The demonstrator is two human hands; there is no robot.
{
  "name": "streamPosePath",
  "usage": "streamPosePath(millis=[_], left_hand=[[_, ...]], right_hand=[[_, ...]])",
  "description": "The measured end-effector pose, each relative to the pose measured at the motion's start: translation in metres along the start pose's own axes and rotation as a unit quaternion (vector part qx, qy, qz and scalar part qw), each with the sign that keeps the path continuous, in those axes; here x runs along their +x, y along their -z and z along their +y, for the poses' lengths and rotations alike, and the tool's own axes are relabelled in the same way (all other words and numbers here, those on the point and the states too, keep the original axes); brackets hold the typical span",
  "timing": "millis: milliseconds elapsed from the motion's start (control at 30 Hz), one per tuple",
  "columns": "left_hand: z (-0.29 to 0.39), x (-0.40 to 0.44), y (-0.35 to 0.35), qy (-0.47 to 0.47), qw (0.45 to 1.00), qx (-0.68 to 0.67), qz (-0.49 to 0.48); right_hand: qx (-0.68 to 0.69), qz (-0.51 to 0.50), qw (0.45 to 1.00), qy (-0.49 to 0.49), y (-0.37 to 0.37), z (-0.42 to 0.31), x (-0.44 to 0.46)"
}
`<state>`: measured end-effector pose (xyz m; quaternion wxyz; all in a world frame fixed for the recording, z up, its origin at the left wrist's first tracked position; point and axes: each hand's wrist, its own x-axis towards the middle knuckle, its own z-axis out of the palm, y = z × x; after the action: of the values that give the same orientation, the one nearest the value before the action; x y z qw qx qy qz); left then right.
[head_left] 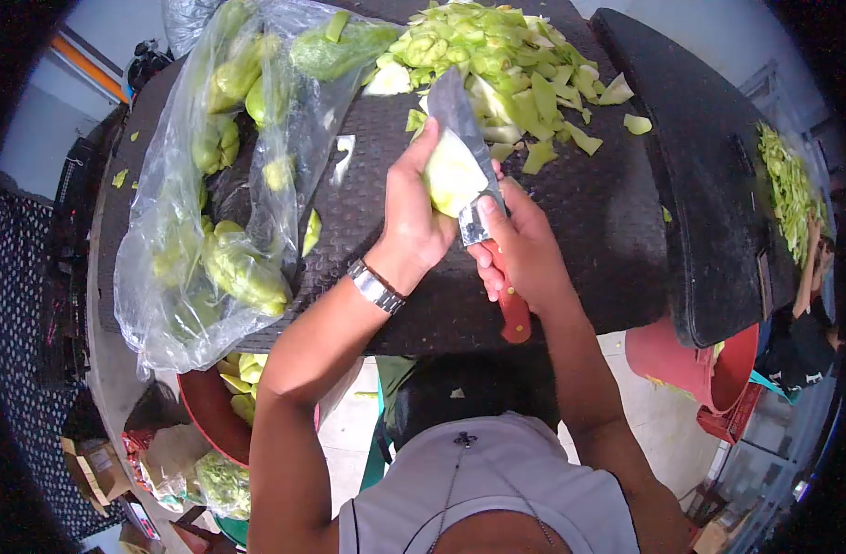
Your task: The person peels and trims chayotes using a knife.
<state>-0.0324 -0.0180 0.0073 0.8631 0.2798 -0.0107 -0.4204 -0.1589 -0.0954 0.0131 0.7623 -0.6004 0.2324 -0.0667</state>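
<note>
My left hand [411, 201] is closed around a partly peeled chayote [452, 174], its pale flesh facing up. In my right hand [526, 242] is a knife with a red handle [514, 314] and a wide blade [454, 103]. The blade lies along the right side of the chayote, touching it or very close, with its tip pointing away from me. Beyond the blade, a large heap of green peelings [497, 46] is piled on the dark textured table [589, 249]. The fingers under the chayote are partly hidden.
To the left, a clear plastic bag [164, 249] holds several unpeeled chayotes [243, 268]. Below the table edge stand a red tub [201, 415] with green pieces and, at right, a red bucket [667, 365]. Another person's arm [808, 268] is beside green shreds [785, 185] at far right.
</note>
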Motion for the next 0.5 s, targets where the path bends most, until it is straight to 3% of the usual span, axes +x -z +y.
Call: streamPosePath(millis=[67, 167, 200, 267, 333, 433, 467, 500], left_hand=[[-0.003, -0.002, -0.008, -0.035, 0.999, -0.016, 0.034], [-0.002, 0.001, 0.003, -0.018, 1.0, 0.007, -0.022], [0.002, 0.001, 0.004, -0.034, 0.998, 0.036, -0.031], [0.013, -0.001, 0.004, -0.026, 0.998, -0.013, -0.054], [0.017, 0.0, 0.002, -0.018, 0.998, -0.041, -0.035], [0.019, 0.001, 0.003, -0.06, 0.998, -0.024, -0.002], [0.023, 0.0, 0.01, -0.04, 0.995, -0.027, -0.085], [0.02, 0.002, 0.013, -0.038, 0.991, -0.063, -0.109]], right_hand=[[-0.031, 0.059, 0.997, 0.032, -0.001, 0.005, 0.004], [0.043, 0.158, 0.978, 0.129, 0.016, -0.011, 0.014], [-0.029, 0.167, 0.976, 0.14, 0.024, -0.014, 0.011], [-0.18, 0.207, 0.914, 0.3, 0.016, -0.01, 0.011], [-0.239, 0.152, 0.943, 0.175, 0.014, -0.022, -0.013], [-0.337, 0.084, 0.932, 0.107, 0.015, -0.011, -0.011], [-0.338, 0.074, 0.932, 0.104, 0.01, -0.008, -0.014], [-0.354, 0.054, 0.927, 0.108, 0.004, -0.007, -0.018]])
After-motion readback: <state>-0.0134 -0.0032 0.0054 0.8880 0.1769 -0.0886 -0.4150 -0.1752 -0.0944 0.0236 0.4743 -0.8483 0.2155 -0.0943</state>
